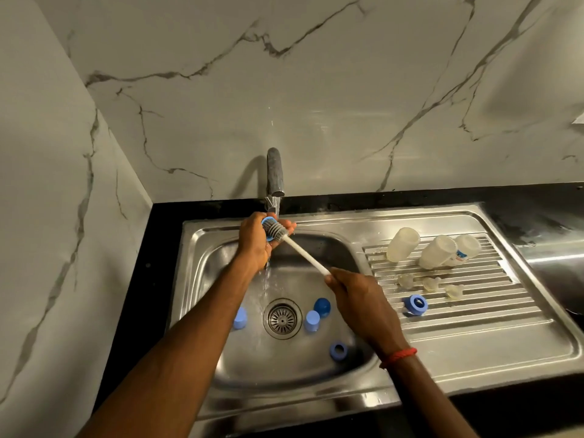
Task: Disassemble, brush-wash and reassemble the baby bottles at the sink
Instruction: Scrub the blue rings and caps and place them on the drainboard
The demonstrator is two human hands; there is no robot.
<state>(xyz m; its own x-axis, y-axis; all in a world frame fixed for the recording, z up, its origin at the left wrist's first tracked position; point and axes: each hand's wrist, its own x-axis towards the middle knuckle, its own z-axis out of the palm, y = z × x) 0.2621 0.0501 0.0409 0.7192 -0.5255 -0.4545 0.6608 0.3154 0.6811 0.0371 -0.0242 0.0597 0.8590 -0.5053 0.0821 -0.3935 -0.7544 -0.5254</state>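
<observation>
Under the tap (274, 172), the left hand (254, 245) grips a blue collar (268, 220); the right hand (358, 297), right of the tap, clasps the brush (275, 230) set against it; bottles (404, 248) lie farther right; a wet grip could let the collar fall into the sink (284, 368).

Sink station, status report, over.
Left hand grips blue ring under running tap. Right hand grips brush, head against ring. Nothing in the way.
</observation>
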